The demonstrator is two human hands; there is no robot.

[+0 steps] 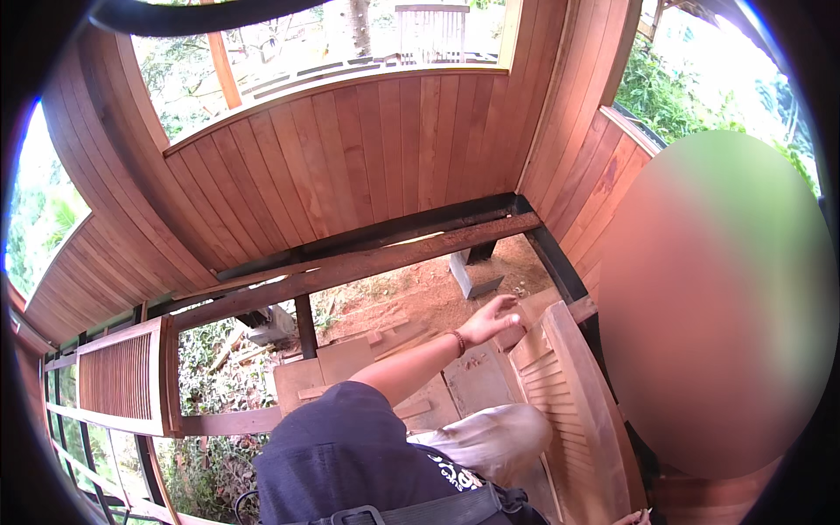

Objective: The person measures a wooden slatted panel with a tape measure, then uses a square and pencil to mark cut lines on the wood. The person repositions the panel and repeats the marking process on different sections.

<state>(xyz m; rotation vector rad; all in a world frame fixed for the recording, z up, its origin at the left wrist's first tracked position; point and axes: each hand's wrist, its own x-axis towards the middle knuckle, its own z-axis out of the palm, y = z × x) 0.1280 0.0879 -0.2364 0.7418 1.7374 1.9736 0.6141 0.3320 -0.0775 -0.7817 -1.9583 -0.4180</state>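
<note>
A louvered wooden shutter (573, 385) stands on its edge to the right of my knee, its slats facing left. My left hand (492, 322) reaches forward to its far end, fingers apart and slightly bent, with a beaded bracelet on the wrist. Whether the fingertips touch the shutter's frame I cannot tell. Of my right hand (633, 518) only a small part shows at the lower edge, beside the shutter's near end; its grip is hidden.
Bare floor joists (367, 269) cross over soil, with loose boards (346, 359) lying below. A second louvered shutter (122, 376) is at the left. Plank walls (350, 157) with window openings stand ahead. A large blurred patch covers the right side.
</note>
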